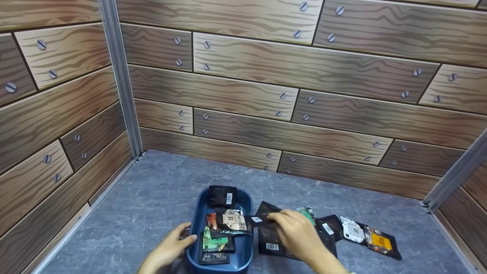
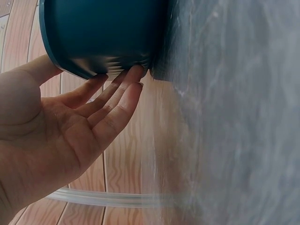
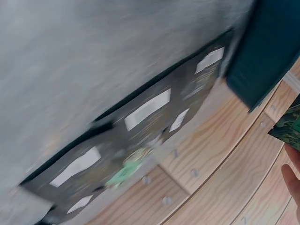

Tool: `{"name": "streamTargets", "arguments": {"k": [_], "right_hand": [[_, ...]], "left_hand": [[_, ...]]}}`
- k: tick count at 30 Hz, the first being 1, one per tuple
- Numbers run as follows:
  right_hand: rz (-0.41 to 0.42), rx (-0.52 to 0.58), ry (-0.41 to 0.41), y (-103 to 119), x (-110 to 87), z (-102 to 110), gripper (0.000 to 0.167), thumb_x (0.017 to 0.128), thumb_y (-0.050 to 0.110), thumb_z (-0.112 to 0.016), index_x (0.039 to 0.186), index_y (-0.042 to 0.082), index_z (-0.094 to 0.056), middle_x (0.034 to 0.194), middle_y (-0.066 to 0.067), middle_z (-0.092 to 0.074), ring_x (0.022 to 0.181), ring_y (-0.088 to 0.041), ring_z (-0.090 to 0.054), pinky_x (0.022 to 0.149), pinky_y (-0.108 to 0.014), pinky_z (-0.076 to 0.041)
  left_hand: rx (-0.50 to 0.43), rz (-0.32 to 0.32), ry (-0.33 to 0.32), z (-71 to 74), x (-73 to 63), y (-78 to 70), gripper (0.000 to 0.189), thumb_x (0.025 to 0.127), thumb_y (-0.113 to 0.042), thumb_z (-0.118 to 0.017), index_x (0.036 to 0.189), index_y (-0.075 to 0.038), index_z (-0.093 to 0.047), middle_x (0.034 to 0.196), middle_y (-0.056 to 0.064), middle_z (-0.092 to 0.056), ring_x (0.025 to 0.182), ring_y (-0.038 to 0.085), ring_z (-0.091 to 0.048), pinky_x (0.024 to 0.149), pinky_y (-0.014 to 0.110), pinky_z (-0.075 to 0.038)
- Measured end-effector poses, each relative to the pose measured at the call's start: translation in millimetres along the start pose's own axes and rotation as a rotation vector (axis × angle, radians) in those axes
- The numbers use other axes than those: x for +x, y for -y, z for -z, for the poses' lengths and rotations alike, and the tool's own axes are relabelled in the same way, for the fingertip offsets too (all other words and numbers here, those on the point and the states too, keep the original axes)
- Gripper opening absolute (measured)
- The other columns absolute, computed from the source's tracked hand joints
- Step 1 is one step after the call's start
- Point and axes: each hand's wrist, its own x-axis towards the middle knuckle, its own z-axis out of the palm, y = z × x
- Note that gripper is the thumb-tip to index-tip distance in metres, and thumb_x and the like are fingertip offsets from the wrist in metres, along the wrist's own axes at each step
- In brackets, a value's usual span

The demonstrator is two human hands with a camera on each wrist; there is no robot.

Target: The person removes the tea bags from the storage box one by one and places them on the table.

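Note:
A blue plastic bin [image 1: 193, 251] stands on the grey table with several small packets inside, among them a green-and-black packet [image 1: 215, 239] and a black barcoded packet [image 1: 222, 196]. My left hand [image 1: 170, 243] holds its left side; in the left wrist view the fingers [image 2: 119, 105] touch the outer wall and the thumb goes behind the rim. At the bin's right rim my right hand [image 1: 298, 232] pinches a dark packet [image 1: 255, 219] with a white label. That packet's green printed face [image 3: 288, 124] shows at the edge of the right wrist view.
Right of the bin lie several black packets [image 1: 271, 238], partly under my right hand. Further right are a white-faced packet [image 1: 353, 229] and an orange-labelled packet [image 1: 381, 242]. Wood-print walls [image 1: 243, 80] with metal corner posts [image 1: 120, 76] enclose the table.

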Motion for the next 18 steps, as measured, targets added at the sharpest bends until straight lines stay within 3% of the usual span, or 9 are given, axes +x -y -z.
{"name": "streamTargets", "arguments": {"k": [8,13,18], "right_hand": [[0.028,-0.083,-0.008,-20,-30.4,33,0.03,0.091,0.01,-0.05,0.108,0.01,-0.075,0.094,0.001,-0.073,0.079,-0.016,-0.067,0.069,-0.032,-0.056],[0.005,-0.127,0.021,-31,-55.2,52,0.036,0.102,0.019,-0.041,0.104,0.01,-0.076,0.09,0.0,-0.071,0.073,-0.017,-0.064,0.065,-0.032,-0.055],[-0.034,-0.182,0.072,-44,-85.2,66,0.045,0.105,0.027,-0.033,0.104,0.011,-0.075,0.087,0.001,-0.069,0.07,-0.015,-0.063,0.061,-0.032,-0.054]], "left_hand": [[-0.003,-0.017,0.029,1.6,0.3,1.8,0.058,0.102,-0.014,-0.054,0.14,0.022,-0.028,0.127,0.033,-0.052,0.117,0.048,-0.053,0.087,0.048,-0.055],[-0.002,-0.008,0.053,4.6,0.5,1.2,0.06,0.103,-0.015,-0.053,0.141,0.023,-0.025,0.129,0.035,-0.049,0.12,0.051,-0.049,0.089,0.05,-0.053],[-0.008,0.0,0.05,5.1,0.7,0.1,0.06,0.103,-0.015,-0.053,0.141,0.022,-0.026,0.128,0.033,-0.051,0.119,0.049,-0.051,0.088,0.049,-0.054]]}}
